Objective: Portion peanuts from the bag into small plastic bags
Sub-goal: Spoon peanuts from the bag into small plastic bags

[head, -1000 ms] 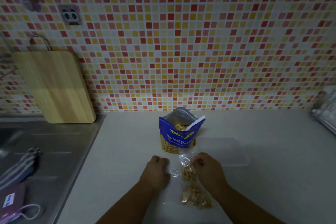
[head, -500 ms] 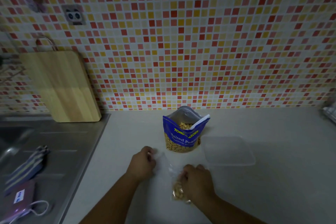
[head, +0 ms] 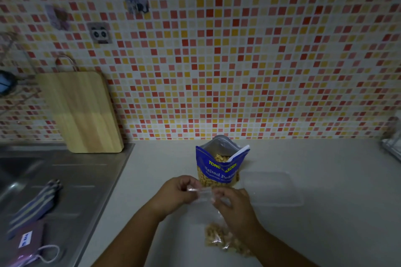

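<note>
**Friend:** What is in your grip?

**Me:** Both grips are narrow. My left hand point(head: 178, 193) and my right hand point(head: 235, 208) each pinch one end of a small clear bag point(head: 202, 194). It is thin, shiny and crinkly. I hold it up above the table point(head: 325, 212), just in front of the blue peanut bag point(head: 219, 169).

**Friend:** Where are the peanuts?

**Me:** The blue peanut bag stands upright near the wall with its top open. It is silver inside, and I can see pale nuts in it. A filled small bag point(head: 217, 239) lies flat on the table by my right wrist. It looks lumpy. I cannot tell if my wrist touches it.

**Friend:** How much room is around you?

**Me:** A clear plastic box point(head: 273, 188), flat with round corners, sits just right of the blue peanut bag. Past it the table runs on wide, smooth and pale. On my left the table ends in a straight edge at the metal sink point(head: 54, 171). A striped cloth point(head: 34, 204) lies on the sink. A wooden cutting board point(head: 84, 112) with round corners stands against the tiled wall point(head: 260, 50). The wall is made of little red, yellow and white squares.
</note>
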Available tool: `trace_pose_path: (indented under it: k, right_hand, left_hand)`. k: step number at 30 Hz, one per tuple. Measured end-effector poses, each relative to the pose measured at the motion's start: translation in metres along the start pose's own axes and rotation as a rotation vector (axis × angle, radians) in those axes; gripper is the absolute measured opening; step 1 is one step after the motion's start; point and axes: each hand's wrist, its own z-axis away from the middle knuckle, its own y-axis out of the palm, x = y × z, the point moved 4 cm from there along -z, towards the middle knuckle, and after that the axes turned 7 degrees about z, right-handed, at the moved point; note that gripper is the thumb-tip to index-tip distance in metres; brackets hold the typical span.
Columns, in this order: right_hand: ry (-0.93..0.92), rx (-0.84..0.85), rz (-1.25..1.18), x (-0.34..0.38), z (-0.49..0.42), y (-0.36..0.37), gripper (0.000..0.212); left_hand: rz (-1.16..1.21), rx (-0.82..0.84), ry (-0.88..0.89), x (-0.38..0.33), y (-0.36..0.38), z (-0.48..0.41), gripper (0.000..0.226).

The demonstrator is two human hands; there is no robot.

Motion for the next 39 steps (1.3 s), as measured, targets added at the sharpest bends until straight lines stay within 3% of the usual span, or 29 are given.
trace_pose_path:
  k: [1, 4, 8, 11, 16, 20, 24, 28, 31, 36, 39]
  right_hand:
    - [0.005, -0.001, -0.053, 0.004, -0.001, -0.005, 0.006]
    - [-0.010, -0.144, -0.141, 0.007, -0.007, -0.021, 0.011]
    - [-0.004, -0.160, -0.209, 0.011, -0.012, -0.032, 0.010]
    - [0.027, -0.147, -0.315, 0.021, -0.014, -0.044, 0.013]
    - [0.176, -0.057, -0.550, 0.036, -0.016, -0.055, 0.007]
    - [0.216, 0.002, -0.477, 0.046, -0.020, -0.055, 0.010]
    - [0.228, -0.009, -0.402, 0.052, -0.026, -0.066, 0.020]
    - [0.239, 0.037, -0.384, 0.056, -0.032, -0.074, 0.021]
    - [0.220, 0.065, -0.336, 0.059, -0.035, -0.077, 0.017]
    - [0.137, -0.023, -0.182, 0.062, -0.043, -0.089, 0.020]
    - [0.089, 0.008, -0.144, 0.062, -0.048, -0.093, 0.015]
  left_hand:
    - [0.042, 0.023, 0.010, -0.005, 0.003, 0.001, 0.029]
    - [0.155, 0.076, -0.002, -0.016, 0.010, 0.003, 0.038]
    - [0.184, 0.035, 0.051, -0.034, 0.019, 0.006, 0.010]
    - [0.088, -0.123, 0.175, -0.050, 0.019, 0.007, 0.019]
    - [-0.263, -0.317, 0.403, -0.065, 0.018, 0.005, 0.037]
    - [-0.599, -0.334, 0.566, -0.073, 0.025, 0.003, 0.031]
    - [-0.620, -0.272, 0.602, -0.082, 0.030, 0.004, 0.026]
    - [-0.458, -0.087, 0.494, -0.096, 0.030, 0.010, 0.068]
    - [-0.487, -0.057, 0.470, -0.102, 0.030, 0.009, 0.079]
    - [-0.488, -0.086, 0.498, -0.105, 0.028, 0.003, 0.047]
    - [-0.442, -0.077, 0.486, -0.103, 0.026, -0.001, 0.042]
